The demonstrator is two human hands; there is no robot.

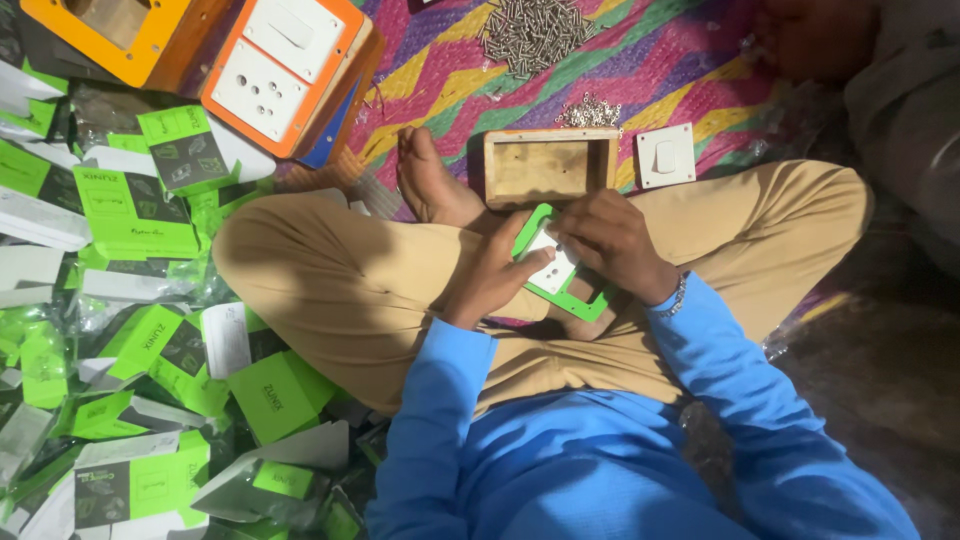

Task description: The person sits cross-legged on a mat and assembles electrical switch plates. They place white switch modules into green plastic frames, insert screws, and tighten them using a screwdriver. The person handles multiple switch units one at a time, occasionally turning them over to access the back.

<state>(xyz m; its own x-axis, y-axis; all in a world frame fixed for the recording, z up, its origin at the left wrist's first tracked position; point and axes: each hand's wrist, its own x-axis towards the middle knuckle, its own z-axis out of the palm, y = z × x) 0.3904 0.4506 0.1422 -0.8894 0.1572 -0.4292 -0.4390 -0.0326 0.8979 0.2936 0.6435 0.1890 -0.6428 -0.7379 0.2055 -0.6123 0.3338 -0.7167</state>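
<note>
While gripped: flat green plastic frame

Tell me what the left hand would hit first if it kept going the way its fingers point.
Left hand points up and right across the green frame. It would probably meet the right hand first, already close; beyond that sits the wooden box.

Wooden box lies between screw pile and lap.

Bright green frame around a white socket plate; tan trousers, blue sleeves, a pink, yellow and green zigzag mat.
</note>
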